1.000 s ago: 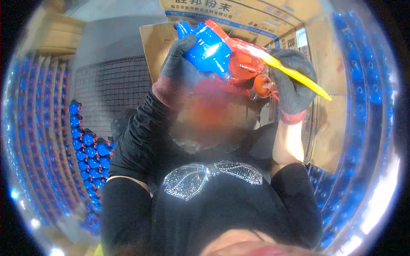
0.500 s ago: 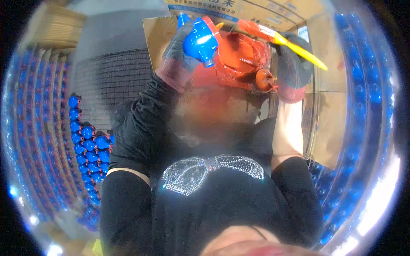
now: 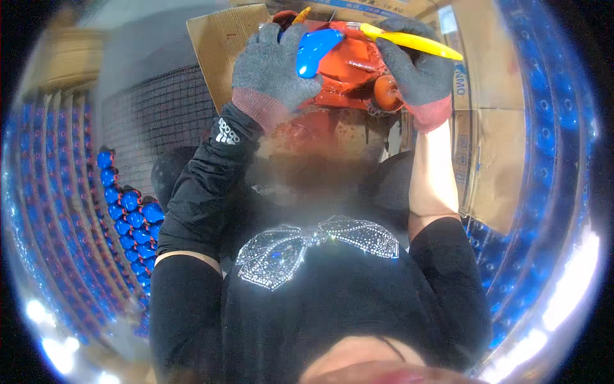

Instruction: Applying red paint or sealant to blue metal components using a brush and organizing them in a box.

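Note:
My left hand point(image 3: 268, 67), in a grey knit glove with a reddish cuff, is closed around a glossy blue rounded part point(image 3: 318, 51). Much of that part is hidden behind the fingers. A dark red rounded piece point(image 3: 286, 19) with a yellow tip shows just beyond the knuckles. My right hand point(image 3: 419, 69), gloved the same way, grips a paintbrush by its yellow handle point(image 3: 419, 43). The brush head points left, close to the blue part. Under both hands lies a container coated in wet red paint point(image 3: 345, 70).
An orange-red ball-like thing point(image 3: 387, 93) sits at the container's near right side. Cardboard point(image 3: 224, 48) stands at the far left and a carton point(image 3: 489, 160) at the right. Rows of blue parts point(image 3: 131, 201) fill the left side, and more blue pieces point(image 3: 553, 121) line the right.
My left hand has turned the blue part over, so the glove's back now shows. The brush has shifted left and up, with its head nearer that part.

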The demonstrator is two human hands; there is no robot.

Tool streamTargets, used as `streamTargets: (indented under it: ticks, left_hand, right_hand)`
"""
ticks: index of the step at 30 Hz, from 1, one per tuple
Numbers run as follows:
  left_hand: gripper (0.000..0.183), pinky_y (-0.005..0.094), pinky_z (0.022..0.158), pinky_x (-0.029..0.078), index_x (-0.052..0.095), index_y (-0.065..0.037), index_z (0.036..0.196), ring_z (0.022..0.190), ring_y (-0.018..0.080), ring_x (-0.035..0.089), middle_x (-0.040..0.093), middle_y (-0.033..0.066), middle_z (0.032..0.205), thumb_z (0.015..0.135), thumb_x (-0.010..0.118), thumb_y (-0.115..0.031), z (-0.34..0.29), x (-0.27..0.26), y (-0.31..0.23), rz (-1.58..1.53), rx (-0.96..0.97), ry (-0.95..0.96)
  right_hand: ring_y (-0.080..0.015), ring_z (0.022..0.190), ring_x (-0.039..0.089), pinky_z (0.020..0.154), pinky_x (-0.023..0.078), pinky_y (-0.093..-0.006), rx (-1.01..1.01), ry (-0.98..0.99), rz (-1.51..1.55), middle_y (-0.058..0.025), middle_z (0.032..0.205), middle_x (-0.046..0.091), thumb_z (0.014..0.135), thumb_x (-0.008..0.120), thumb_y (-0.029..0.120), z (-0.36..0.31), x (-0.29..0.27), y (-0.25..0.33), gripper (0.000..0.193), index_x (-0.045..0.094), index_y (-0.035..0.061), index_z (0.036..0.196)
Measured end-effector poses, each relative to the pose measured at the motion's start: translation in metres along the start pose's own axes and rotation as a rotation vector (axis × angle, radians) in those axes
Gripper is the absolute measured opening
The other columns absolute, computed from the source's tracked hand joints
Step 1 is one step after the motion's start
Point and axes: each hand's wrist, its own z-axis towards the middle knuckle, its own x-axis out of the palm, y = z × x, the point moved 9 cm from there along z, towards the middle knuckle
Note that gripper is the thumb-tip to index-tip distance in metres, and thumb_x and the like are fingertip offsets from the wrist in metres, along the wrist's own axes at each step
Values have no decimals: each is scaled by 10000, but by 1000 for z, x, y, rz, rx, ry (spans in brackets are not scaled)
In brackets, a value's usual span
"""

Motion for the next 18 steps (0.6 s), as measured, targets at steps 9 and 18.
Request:
streamTargets:
  ticks: [9, 18]
  left_hand:
    - [704, 355, 877, 514, 515, -46, 1259, 1060, 247, 603, 587, 144, 1164, 691, 793, -355, 1, 27, 34, -910, -295, 193]
    - [456, 329, 924, 502, 463, -31, 1319, 1035, 233, 615, 582, 120, 1185, 917, 493, -243, -8, 15, -13, -2147, -497, 392]
  right_hand:
    - [-223, 929, 627, 840, 511, -305, -69, -29, 175, -161, 1043, 626, 820, 611, -73, -3, -17, -6, 240, 583, -41, 1056]
    - [-156, 766, 566, 654, 452, -285, -154, -195, -253, -72, 846, 591, 816, 662, -21, -6, -3, -24, 61, 609, -21, 846]
